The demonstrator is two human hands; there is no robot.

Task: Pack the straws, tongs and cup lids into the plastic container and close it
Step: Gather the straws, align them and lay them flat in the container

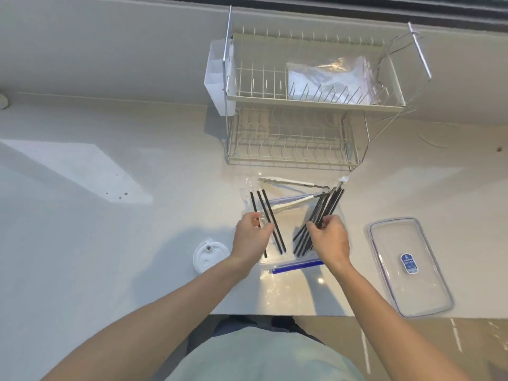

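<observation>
Left hand [251, 235]: pinches a few black straws [270, 220] over the clear container [291, 266].
Right hand [328, 239]: grip closed round a fanned bundle of straws [323, 213].
Tongs [297, 189]: just behind the straws.
Container lid [409, 266]: flat on the worktop [110, 243], right.
Cup lids [209, 255]: left of the container.
</observation>
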